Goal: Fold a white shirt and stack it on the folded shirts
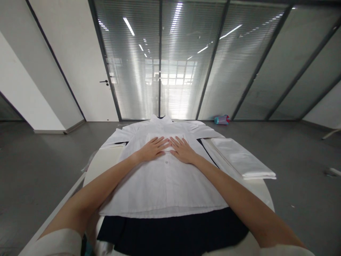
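Observation:
A white button-up shirt (165, 185) lies spread front side up, its collar at the far end and its sleeves out to both sides. Both hands rest flat on its chest, thumbs and fingertips near each other at the middle. My left hand (153, 148) is open, fingers spread and pointing inward. My right hand (182, 149) lies open beside it in the same way. Under the palms is a flat white piece (151, 136) on the shirt; I cannot tell if it is paper or cloth. Dark cloth (170, 231) shows beneath the shirt's hem.
The shirt lies on a round white table (259, 188). Folded white cloth (239, 156) sits at the table's right, its corner jutting over the edge. A blue and pink bundle (221, 120) is on the floor by the glass wall. A door (87, 71) stands at the back left.

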Action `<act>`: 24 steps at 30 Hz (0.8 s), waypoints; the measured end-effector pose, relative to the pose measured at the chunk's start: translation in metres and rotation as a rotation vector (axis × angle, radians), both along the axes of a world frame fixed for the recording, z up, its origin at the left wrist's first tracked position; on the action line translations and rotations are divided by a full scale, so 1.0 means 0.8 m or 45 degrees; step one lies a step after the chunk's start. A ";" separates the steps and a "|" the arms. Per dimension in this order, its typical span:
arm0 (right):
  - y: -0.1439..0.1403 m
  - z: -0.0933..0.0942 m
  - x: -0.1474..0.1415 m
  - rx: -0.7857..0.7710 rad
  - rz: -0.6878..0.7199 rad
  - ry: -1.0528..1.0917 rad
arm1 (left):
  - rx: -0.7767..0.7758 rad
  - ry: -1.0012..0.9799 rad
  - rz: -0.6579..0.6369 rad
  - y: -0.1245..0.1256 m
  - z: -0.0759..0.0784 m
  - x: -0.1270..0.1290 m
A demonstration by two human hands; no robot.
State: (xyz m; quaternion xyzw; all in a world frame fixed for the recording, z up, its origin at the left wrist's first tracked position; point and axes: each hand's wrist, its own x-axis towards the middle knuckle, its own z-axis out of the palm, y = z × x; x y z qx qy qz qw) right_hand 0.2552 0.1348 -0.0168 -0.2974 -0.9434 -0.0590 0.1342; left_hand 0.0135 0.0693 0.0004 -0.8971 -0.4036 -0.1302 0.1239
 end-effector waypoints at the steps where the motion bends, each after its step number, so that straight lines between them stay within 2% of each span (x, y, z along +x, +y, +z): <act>1: 0.001 0.004 -0.003 -0.058 -0.025 0.030 | -0.053 -0.037 0.013 0.002 0.006 0.002; 3: 0.007 0.018 -0.017 -0.160 -0.147 0.166 | -0.140 -0.169 0.108 0.014 0.018 0.010; 6: 0.018 0.040 -0.054 -0.256 -0.352 0.436 | -0.117 -0.385 0.391 0.038 0.029 0.026; 8: 0.023 0.045 -0.079 -0.290 -0.406 0.484 | -0.041 -0.370 0.552 0.050 0.025 0.035; 11: 0.026 0.032 -0.100 -0.266 -0.432 0.356 | -0.006 -0.203 0.655 0.055 0.004 0.041; 14: 0.026 0.012 -0.104 -0.290 -0.441 0.240 | -0.058 -0.120 0.686 0.053 -0.013 0.038; 16: 0.027 0.007 -0.102 -0.354 -0.445 0.205 | -0.106 -0.122 0.722 0.052 -0.015 0.035; 20: 0.035 0.017 -0.091 -0.411 -0.399 0.138 | -0.275 -0.200 0.757 0.055 -0.008 0.018; 24: 0.053 0.025 -0.064 -0.418 -0.321 0.002 | -0.506 -0.344 0.787 0.054 -0.006 -0.006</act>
